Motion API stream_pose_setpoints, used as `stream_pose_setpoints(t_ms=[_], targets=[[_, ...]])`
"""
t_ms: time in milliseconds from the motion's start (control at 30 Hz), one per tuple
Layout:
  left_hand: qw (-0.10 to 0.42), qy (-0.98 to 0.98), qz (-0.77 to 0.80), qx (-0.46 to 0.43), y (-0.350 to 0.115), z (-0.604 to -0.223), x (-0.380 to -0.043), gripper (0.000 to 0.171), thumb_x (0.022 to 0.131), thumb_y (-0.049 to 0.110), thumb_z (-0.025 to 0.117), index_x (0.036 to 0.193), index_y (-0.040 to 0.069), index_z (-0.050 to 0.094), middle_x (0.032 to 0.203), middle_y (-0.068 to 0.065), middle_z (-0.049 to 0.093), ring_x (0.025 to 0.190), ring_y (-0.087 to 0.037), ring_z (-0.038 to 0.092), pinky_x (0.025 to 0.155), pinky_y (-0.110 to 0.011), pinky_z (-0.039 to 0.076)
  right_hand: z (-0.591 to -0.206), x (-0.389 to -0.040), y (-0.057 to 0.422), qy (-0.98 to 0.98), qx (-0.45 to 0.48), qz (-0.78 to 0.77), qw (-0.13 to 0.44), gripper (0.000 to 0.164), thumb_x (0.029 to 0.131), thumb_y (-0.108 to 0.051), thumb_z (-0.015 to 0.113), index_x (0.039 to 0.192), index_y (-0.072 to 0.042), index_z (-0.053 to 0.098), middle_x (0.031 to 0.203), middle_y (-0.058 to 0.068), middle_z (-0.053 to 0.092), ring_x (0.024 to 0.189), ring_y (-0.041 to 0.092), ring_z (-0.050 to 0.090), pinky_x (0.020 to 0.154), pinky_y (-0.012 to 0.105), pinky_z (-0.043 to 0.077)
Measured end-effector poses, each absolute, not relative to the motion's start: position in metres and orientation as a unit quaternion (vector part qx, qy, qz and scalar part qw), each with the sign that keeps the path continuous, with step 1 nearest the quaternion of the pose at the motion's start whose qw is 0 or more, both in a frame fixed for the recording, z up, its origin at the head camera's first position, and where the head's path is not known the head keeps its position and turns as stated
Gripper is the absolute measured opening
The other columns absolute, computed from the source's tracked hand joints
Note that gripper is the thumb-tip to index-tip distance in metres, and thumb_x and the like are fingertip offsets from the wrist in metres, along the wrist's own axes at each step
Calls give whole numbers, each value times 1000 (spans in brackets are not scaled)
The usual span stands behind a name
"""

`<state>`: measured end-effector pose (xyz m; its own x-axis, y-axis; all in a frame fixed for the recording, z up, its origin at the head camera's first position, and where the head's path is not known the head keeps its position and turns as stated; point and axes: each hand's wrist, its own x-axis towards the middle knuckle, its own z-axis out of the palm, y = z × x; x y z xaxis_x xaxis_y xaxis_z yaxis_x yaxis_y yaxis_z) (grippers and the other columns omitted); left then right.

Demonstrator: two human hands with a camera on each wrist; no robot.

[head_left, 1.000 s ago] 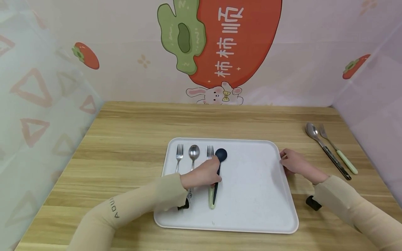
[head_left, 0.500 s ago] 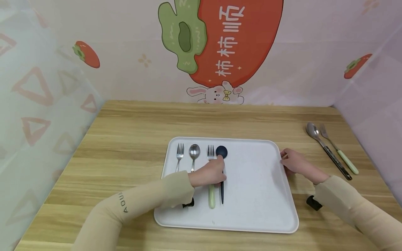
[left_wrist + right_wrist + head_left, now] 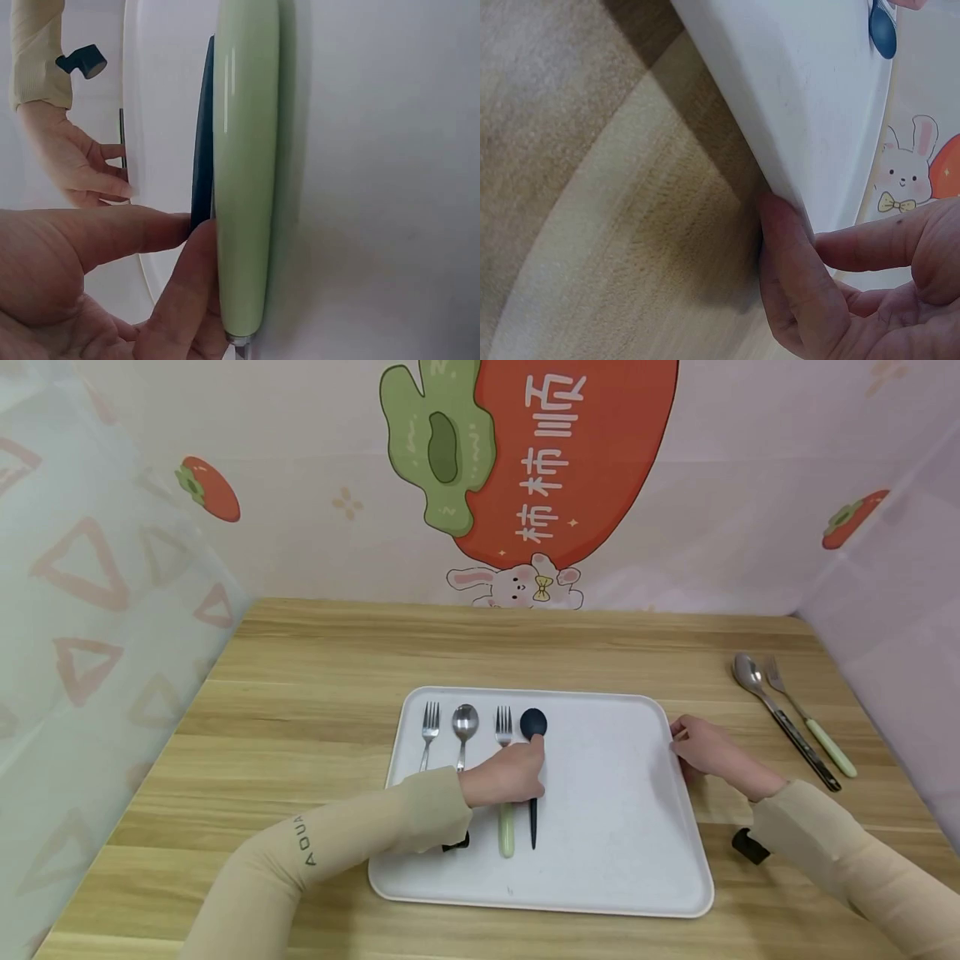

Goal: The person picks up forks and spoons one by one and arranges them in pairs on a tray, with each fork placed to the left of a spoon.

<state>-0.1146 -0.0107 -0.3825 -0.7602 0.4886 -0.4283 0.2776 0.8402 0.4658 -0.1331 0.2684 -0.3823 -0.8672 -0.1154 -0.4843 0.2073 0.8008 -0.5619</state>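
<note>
A white tray (image 3: pixel 615 827) lies on the wooden table. My left hand (image 3: pixel 510 774) is over it, thumb and fingers pinching the thin handle of a dark navy spoon (image 3: pixel 533 723), whose bowl points to the far side. Directly left of that spoon lies a fork with a light green handle (image 3: pixel 507 837); in the left wrist view the green handle (image 3: pixel 246 150) runs close beside my fingers. A metal spoon (image 3: pixel 465 721) and a metal fork (image 3: pixel 431 721) lie farther left, their handles partly hidden by my arm. My right hand (image 3: pixel 708 748) grips the tray's right rim between thumb and fingers (image 3: pixel 802 277).
On the table right of the tray lie a large spoon with a dark patterned handle (image 3: pixel 787 727) and a second green-handled fork (image 3: pixel 825 745). Printed cloth walls (image 3: pixel 315 543) stand at the back and both sides of the table (image 3: pixel 315 677).
My left hand has shifted slightly right with the navy spoon, which now lies straighter and apart from the green-handled fork. My right hand stays on the tray rim.
</note>
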Motion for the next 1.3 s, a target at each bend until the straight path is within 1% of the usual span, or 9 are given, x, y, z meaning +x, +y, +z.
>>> stream_pose_setpoints(t_ms=[100, 167, 267, 333, 467, 600, 833, 1100, 1300], targets=[[268, 921, 177, 221, -11, -383, -115, 74, 80, 11, 63, 139, -8, 23, 98, -15, 61, 66, -14, 50, 57, -21, 42, -383, -133, 268, 914, 25, -313, 258, 30, 88, -1, 42, 111, 18, 40, 90, 26, 56, 61, 16, 60, 55, 31, 53], [264, 921, 176, 226, -10, -383, -114, 76, 79, 12, 66, 138, -8, 24, 106, -17, 59, 74, -15, 51, 64, -21, 43, -383, -133, 268, 915, 24, -312, 256, 30, 88, -1, 42, 111, 18, 40, 90, 25, 57, 60, 16, 61, 54, 31, 53], [261, 921, 174, 232, -8, -384, -114, 78, 78, 14, 68, 137, -10, 24, 109, -18, 59, 81, -16, 53, 69, -22, 44, -383, -133, 268, 916, 23, -312, 253, 30, 88, -1, 42, 111, 18, 40, 89, 25, 57, 59, 16, 60, 54, 31, 53], [260, 921, 169, 236, -7, -385, -114, 78, 78, 15, 69, 137, -11, 24, 109, -18, 59, 82, -16, 52, 69, -21, 44, -383, -133, 268, 915, 22, -313, 252, 30, 88, -1, 42, 111, 18, 40, 89, 25, 56, 60, 16, 60, 54, 31, 53], [257, 923, 164, 235, -3, -385, -115, 78, 77, 14, 69, 136, -11, 25, 106, -17, 59, 82, -16, 52, 68, -21, 44, -384, -133, 269, 915, 20, -316, 251, 30, 88, -1, 43, 111, 18, 40, 91, 26, 56, 61, 17, 61, 54, 31, 53], [257, 924, 165, 229, -2, -384, -115, 77, 77, 15, 69, 136, -11, 26, 107, -17, 59, 83, -16, 53, 70, -23, 45, -384, -133, 269, 915, 20, -317, 250, 30, 88, -1, 42, 111, 18, 40, 91, 27, 56, 62, 17, 61, 55, 32, 53], [264, 920, 176, 229, -2, -384, -116, 77, 78, 15, 69, 137, -9, 25, 98, -13, 60, 76, -14, 51, 64, -21, 44, -384, -132, 269, 914, 23, -318, 250, 30, 87, 0, 42, 111, 18, 40, 91, 27, 55, 62, 17, 61, 55, 32, 53], [259, 920, 172, 240, -2, -383, -118, 73, 78, 14, 69, 134, -9, 29, 85, -9, 57, 72, -14, 50, 59, -21, 43, -384, -133, 269, 912, 25, -322, 252, 30, 87, -1, 42, 110, 18, 40, 91, 27, 56, 62, 17, 61, 55, 32, 53], [266, 911, 204, 239, -5, -380, -119, 45, 78, 15, 69, 115, 1, 46, 77, -2, 52, 66, -13, 48, 55, -21, 41, -385, -133, 270, 912, 26, -324, 251, 30, 87, 0, 42, 110, 18, 40, 91, 27, 56, 61, 17, 61, 54, 31, 53]])
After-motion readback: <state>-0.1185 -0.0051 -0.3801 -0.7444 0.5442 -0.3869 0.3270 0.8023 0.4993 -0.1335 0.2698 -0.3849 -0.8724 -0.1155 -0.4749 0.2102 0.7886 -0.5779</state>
